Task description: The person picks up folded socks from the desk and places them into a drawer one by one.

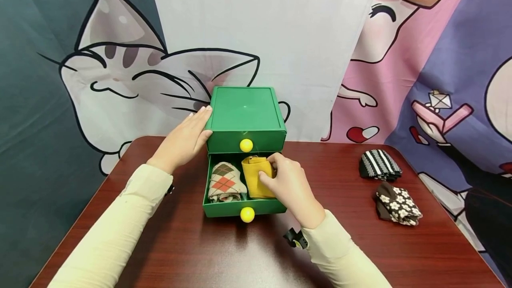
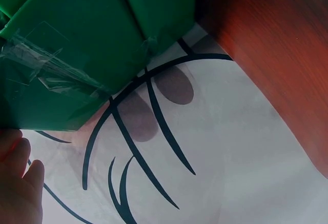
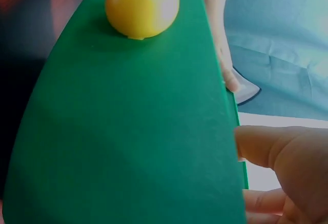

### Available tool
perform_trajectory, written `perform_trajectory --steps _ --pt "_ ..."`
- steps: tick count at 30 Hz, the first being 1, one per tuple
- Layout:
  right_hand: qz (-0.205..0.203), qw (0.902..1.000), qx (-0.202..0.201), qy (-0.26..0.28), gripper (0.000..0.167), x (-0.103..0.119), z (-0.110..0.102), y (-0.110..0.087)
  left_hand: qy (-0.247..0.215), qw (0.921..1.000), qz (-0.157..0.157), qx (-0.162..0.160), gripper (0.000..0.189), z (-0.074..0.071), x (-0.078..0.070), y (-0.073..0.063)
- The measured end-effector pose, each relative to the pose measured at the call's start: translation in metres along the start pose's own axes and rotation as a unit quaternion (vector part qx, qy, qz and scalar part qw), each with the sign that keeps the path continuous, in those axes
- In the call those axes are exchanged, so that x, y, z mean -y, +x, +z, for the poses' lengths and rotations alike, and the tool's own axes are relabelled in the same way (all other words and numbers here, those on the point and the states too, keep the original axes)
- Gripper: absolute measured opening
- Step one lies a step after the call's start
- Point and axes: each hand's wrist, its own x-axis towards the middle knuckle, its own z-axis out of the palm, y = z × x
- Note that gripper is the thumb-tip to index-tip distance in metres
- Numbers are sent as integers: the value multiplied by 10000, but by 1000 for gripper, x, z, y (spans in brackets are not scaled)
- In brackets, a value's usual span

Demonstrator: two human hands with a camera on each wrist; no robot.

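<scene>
A small green drawer cabinet [image 1: 246, 110] stands on the table, its lower drawer [image 1: 230, 210] pulled out. My left hand [image 1: 182, 139] rests with straight fingers against the cabinet's upper left side; in the left wrist view its fingertips [image 2: 19, 157] show beside the green wall. Inside the drawer, on the right, lies a folded yellow sock [image 1: 256, 179]. My right hand [image 1: 294, 186] holds this sock between thumb and fingers, some of them hidden. To its left in the drawer sits a folded argyle sock [image 1: 226, 183]. The drawer's front conceals the socks in the right wrist view.
At the table's right lie a folded black-and-white striped sock [image 1: 380, 165] and a folded brown sock with white flowers [image 1: 398, 204]. Yellow round knobs [image 1: 247, 214] stick out from the drawer fronts. A cartoon-printed cloth [image 1: 264, 21] hangs behind the dark red table [image 1: 192, 252].
</scene>
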Motion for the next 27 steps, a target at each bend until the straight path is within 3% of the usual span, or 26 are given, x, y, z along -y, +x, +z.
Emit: perform_trajectory --steps 6,13,21,27 --pt "-116 9996 128 -215 18 3 6 3 19 9999 70 -98 59 2 1 -1" --pt "-208 9993 -86 -289 13 -4 -1 4 -5 9998 135 -121 59 2 2 0" --pt "-110 9991 -73 407 14 -14 -17 -4 11 9999 92 -70 60 2 3 0" --pt "-471 9948 -21 899 8 -14 -25 -18 53 9999 66 -63 60 2 3 0"
